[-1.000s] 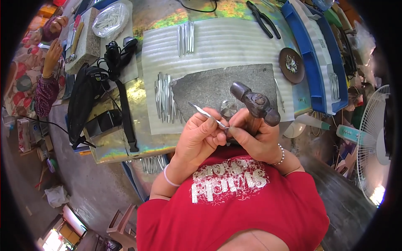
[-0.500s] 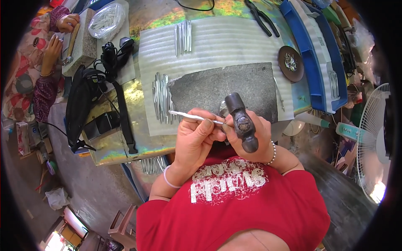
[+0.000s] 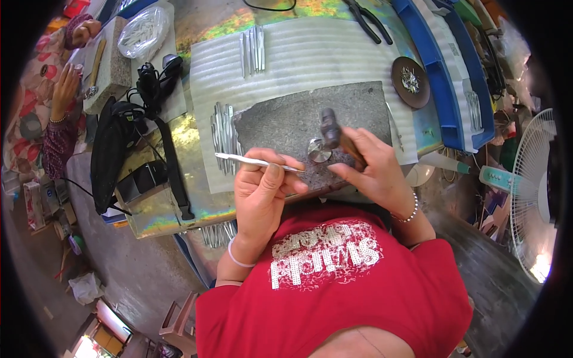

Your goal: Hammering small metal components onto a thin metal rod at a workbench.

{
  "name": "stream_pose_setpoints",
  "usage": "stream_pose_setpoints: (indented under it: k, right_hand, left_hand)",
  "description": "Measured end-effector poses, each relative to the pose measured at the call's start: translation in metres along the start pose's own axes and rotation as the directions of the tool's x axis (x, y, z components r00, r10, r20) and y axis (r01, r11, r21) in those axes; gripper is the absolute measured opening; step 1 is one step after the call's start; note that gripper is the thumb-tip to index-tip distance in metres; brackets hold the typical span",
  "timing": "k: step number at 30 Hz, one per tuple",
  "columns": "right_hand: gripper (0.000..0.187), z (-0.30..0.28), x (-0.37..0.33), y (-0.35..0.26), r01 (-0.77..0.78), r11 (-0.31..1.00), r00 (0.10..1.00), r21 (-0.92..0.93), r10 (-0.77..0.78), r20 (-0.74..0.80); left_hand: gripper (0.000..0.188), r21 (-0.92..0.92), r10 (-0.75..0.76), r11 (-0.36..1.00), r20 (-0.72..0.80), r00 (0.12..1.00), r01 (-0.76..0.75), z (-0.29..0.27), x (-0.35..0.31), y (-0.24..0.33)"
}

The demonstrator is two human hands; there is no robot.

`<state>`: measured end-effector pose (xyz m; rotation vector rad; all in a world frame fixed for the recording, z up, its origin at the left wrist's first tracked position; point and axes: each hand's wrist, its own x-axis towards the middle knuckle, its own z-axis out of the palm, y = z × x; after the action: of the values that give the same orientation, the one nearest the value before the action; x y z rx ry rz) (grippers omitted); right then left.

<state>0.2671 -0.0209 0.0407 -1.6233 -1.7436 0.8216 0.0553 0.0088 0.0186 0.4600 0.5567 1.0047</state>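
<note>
My left hand [image 3: 261,188] pinches a slim silvery-white metal strip [image 3: 246,159] between thumb and fingers; its tapered end points left. In my right hand [image 3: 376,166] is a hammer [image 3: 330,129], gripped by its wooden handle, with the thumb held out. The hammer's dark head hangs above a grey stone slab [image 3: 280,125], beside a small shiny round metal disc [image 3: 319,151] on the slab. Left of the slab lies a bunch of similar thin metal strips [image 3: 225,137]. A smaller group of strips [image 3: 253,51] lies farther back.
White foam sheeting [image 3: 209,77] covers the table under the slab. Pliers [image 3: 370,22], a brown dish of metal bits [image 3: 410,82] and a blue tray [image 3: 427,56] stand at right. At left are a black strapped bag [image 3: 110,155] and another person's hand [image 3: 64,89]. A fan [image 3: 531,197] stands far right.
My hands have come apart: the left has moved left with the strip, and the right has let go of the strip's end. The hammer has swung up and left, over the slab.
</note>
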Motion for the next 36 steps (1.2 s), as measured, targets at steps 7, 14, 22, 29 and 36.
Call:
stream_pose_setpoints:
  k: [7, 14, 22, 29, 36]
  right_hand:
    - [0.049, 0.008, 0.008, 0.006, 0.053, 0.998, 0.997, 0.041, -0.055, 0.046]
    - [0.028, 0.004, -0.019, 0.027, -0.249, 0.87, 0.962, 0.426, 0.274, 0.003]
    - [0.018, 0.003, -0.017, 0.025, -0.185, 0.907, 0.969, 0.379, 0.232, -0.08]
    - [0.018, 0.003, -0.017, 0.023, -0.135, 0.915, 0.97, 0.381, 0.201, -0.14]
    - [0.018, 0.005, -0.017, 0.024, -0.11, 0.931, 0.973, 0.349, 0.173, -0.155]
  left_hand:
    - [0.007, 0.366, 0.096, 0.925, 0.046, 0.994, -0.106, 0.004, 0.009, -0.005]
    - [0.006, 0.662, 0.092, 0.735, 0.121, 0.988, -0.15, 0.011, 0.02, -0.016]
    - [0.006, 0.77, 0.136, 0.615, 0.109, 0.985, -0.171, 0.014, 0.021, -0.022]
    - [0.006, 0.782, 0.163, 0.584, 0.153, 0.975, -0.22, 0.013, 0.019, -0.022]
    - [0.006, 0.806, 0.165, 0.542, 0.173, 0.971, -0.236, 0.015, 0.021, -0.022]
